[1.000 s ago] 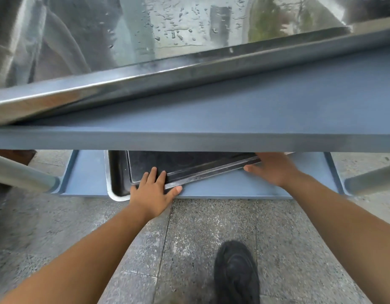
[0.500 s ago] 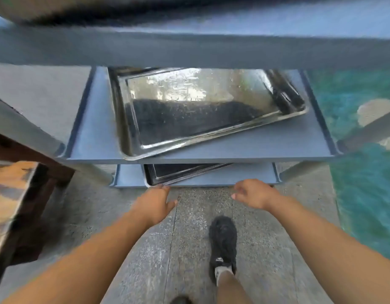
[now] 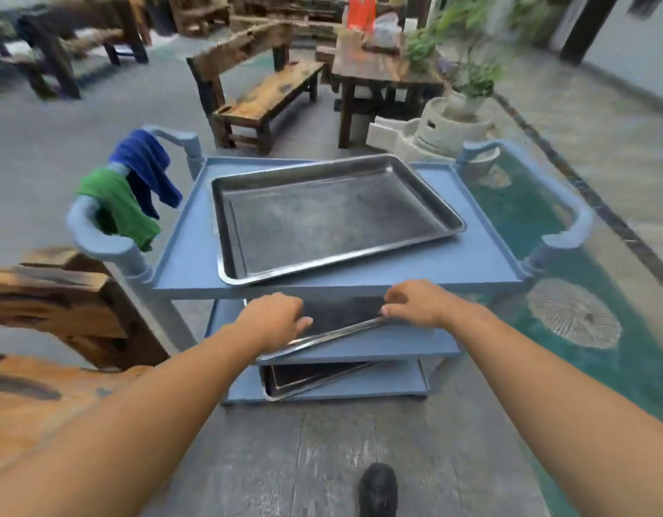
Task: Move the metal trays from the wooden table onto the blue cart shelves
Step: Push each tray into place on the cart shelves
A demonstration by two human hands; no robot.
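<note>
The blue cart (image 3: 188, 255) stands in front of me with three shelves. One metal tray (image 3: 330, 214) lies skewed on the top shelf. A second tray (image 3: 333, 332) shows its front rim on the middle shelf, and a third tray (image 3: 315, 380) sits on the bottom shelf. My left hand (image 3: 274, 317) and my right hand (image 3: 416, 304) hover in front of the middle shelf, fingers loosely curled and holding nothing. The right fingertips are close to the middle tray's rim; I cannot tell if they touch it.
A blue cloth (image 3: 147, 169) and a green cloth (image 3: 117, 207) hang on the cart's left handle. A wooden table (image 3: 42, 389) is at my left. A wooden bench (image 3: 263, 95) and another table (image 3: 378, 69) stand behind the cart. A green pond (image 3: 569, 278) lies to the right.
My hands have let go of the bottom tray and risen to middle-shelf height. My view has lifted from under the cart to above its top shelf.
</note>
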